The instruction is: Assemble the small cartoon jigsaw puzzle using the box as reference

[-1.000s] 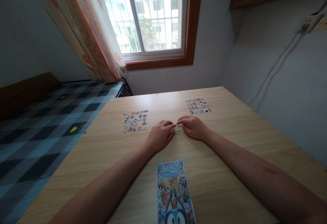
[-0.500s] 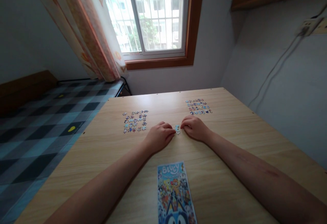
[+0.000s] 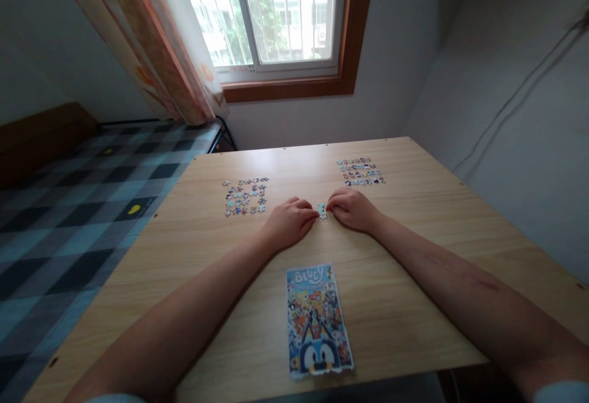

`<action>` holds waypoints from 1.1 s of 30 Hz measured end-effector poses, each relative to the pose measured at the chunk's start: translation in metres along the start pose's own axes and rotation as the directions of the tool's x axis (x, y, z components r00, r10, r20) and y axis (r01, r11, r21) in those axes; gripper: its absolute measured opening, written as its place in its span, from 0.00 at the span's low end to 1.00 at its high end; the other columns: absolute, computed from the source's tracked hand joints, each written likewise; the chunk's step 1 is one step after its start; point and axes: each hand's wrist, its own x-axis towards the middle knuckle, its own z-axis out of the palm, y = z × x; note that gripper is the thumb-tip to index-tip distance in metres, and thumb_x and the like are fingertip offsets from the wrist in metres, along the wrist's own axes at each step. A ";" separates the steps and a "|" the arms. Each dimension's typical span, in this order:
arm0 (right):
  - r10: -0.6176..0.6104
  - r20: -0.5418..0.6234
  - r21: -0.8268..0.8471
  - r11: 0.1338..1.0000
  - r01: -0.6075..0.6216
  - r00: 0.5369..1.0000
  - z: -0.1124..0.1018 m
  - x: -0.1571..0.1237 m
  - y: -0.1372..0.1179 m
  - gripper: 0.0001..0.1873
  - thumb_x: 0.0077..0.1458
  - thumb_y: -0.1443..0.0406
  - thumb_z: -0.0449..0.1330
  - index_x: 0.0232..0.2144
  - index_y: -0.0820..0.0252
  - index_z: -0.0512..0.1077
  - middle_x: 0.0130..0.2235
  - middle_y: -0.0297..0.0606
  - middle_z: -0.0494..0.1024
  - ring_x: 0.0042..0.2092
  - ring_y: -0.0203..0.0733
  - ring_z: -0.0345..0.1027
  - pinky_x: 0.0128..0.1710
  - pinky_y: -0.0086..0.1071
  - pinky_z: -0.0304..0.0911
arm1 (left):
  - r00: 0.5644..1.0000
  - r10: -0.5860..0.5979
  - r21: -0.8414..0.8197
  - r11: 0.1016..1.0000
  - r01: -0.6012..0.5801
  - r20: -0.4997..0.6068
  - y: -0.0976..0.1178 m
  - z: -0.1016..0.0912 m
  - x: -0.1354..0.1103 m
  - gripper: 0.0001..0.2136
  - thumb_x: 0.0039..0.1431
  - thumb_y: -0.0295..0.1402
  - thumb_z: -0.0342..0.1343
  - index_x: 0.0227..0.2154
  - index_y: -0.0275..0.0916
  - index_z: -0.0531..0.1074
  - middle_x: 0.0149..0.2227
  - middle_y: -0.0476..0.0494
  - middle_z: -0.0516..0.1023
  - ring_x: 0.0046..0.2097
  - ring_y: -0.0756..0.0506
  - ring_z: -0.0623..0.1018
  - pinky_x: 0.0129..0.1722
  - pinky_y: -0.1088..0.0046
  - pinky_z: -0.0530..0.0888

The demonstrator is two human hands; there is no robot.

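Observation:
A small joined strip of jigsaw puzzle pieces (image 3: 322, 211), pale blue with some yellow, lies flat on the wooden table between my hands. The closed fingertips of my left hand (image 3: 292, 222) press against the strip's left edge. My right hand (image 3: 353, 208) has its fingers curled together, with thumb and fingertips at the strip's right edge. Closer to me lies a picture sheet (image 3: 318, 323) with "BLUEY" printed along its top and a blue cartoon dog below. Its bottom edge is ragged.
Loose puzzle pieces (image 3: 246, 197) are spread in rows on the left of the table (image 3: 221, 280). Another group of pieces (image 3: 361, 172) sits at the back right. A bed with a checked cover (image 3: 115, 207) stands left of the table; a window (image 3: 289, 23) is beyond it.
My view has tilted downward, bringing the sheet's lower edge and the table's front edge into sight. My right fingertips are slightly closer to the puzzle strip. Both hands otherwise keep their places.

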 end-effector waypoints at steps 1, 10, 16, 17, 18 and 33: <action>-0.001 0.002 -0.004 1.000 0.001 1.000 0.000 0.000 0.000 0.14 0.51 0.77 0.58 0.29 0.58 0.80 0.33 0.38 0.81 0.38 0.43 0.73 0.43 0.36 0.67 | 1.000 0.002 0.003 1.000 -0.002 0.002 0.000 0.000 0.000 0.12 0.68 0.33 0.52 0.45 0.44 0.81 0.43 0.43 0.81 0.44 0.43 0.76 0.49 0.63 0.74; -0.015 0.040 -0.027 1.000 0.016 0.999 0.000 0.000 0.001 0.14 0.51 0.77 0.58 0.28 0.57 0.81 0.34 0.38 0.82 0.38 0.43 0.73 0.44 0.36 0.66 | 0.999 0.006 0.013 1.000 -0.007 0.032 0.001 -0.002 0.000 0.13 0.68 0.33 0.51 0.46 0.43 0.80 0.43 0.42 0.80 0.45 0.43 0.75 0.50 0.62 0.73; -0.003 0.038 -0.027 1.000 0.004 0.999 0.001 -0.001 -0.001 0.15 0.51 0.76 0.58 0.29 0.56 0.81 0.34 0.38 0.81 0.38 0.43 0.73 0.43 0.37 0.67 | 0.999 -0.014 -0.014 1.000 0.014 0.047 0.003 -0.004 -0.001 0.13 0.68 0.33 0.51 0.46 0.43 0.80 0.43 0.42 0.80 0.44 0.43 0.75 0.50 0.62 0.73; -0.004 0.037 -0.025 1.000 0.005 0.999 0.001 -0.001 -0.001 0.15 0.51 0.76 0.57 0.29 0.56 0.81 0.34 0.38 0.81 0.38 0.43 0.73 0.42 0.37 0.67 | 0.999 -0.016 -0.017 1.000 0.017 0.051 0.003 -0.004 -0.001 0.13 0.68 0.33 0.51 0.46 0.43 0.80 0.43 0.42 0.80 0.44 0.43 0.75 0.50 0.62 0.73; -0.007 0.035 -0.021 1.000 0.007 0.999 0.001 -0.001 -0.001 0.15 0.51 0.76 0.57 0.29 0.56 0.81 0.34 0.38 0.81 0.37 0.43 0.73 0.42 0.37 0.67 | 0.998 -0.018 -0.016 1.000 0.019 0.053 0.003 -0.004 -0.001 0.13 0.68 0.33 0.50 0.46 0.43 0.80 0.43 0.42 0.80 0.44 0.43 0.75 0.50 0.62 0.73; 0.002 0.039 -0.014 1.000 -0.002 0.999 0.004 -0.002 -0.001 0.15 0.51 0.77 0.56 0.29 0.56 0.80 0.33 0.37 0.81 0.38 0.43 0.73 0.42 0.36 0.67 | 0.999 -0.012 0.023 1.000 0.011 0.047 0.004 -0.004 -0.006 0.12 0.68 0.33 0.51 0.46 0.43 0.79 0.43 0.43 0.80 0.44 0.43 0.74 0.50 0.64 0.73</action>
